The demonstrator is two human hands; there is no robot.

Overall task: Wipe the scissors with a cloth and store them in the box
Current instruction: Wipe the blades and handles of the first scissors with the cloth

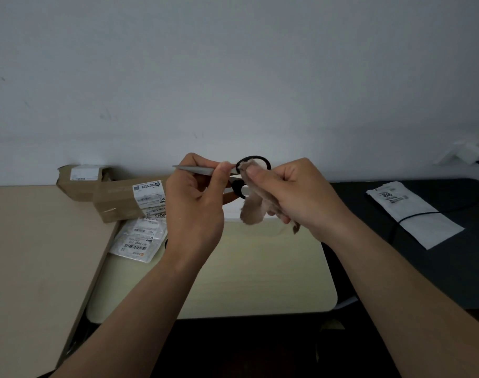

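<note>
**Wiping the handles, box still to come**

I am holding the scissors (205, 170) up in front of me with my left hand (194, 203), thumb and fingers pinching the blades about halfway along, so the steel tip is pointing out past my knuckles to the left and the black handle loops are sticking out on the other side of my pinch. My right hand (290, 195) is clenched around the cloth (253, 211), a beige rag, and I am pressing it against the loops; the loose ends are hanging down below my fingers. The blades are looking slightly parted just beyond my left thumb (hard to be sure, since my own fingers are covering the pivot).

So I am judging this to be the wiping step, working at the handle end, with storing not yet begun. Whether the blades are already clean I cannot tell from here.

Below and to the left of my left hand, cardboard boxes (118, 197) with shipping labels are lying on the table, and some labelled bags (140, 238) are resting just in front of them. Well off to the right of my cloth hand, a white pouch (413, 214) is lying on the dark desk.

For the next move I am expecting to need the blades closed fully, then a shifted hold away from the edges, the cloth set down, and the box opened before the scissors go in.
</note>
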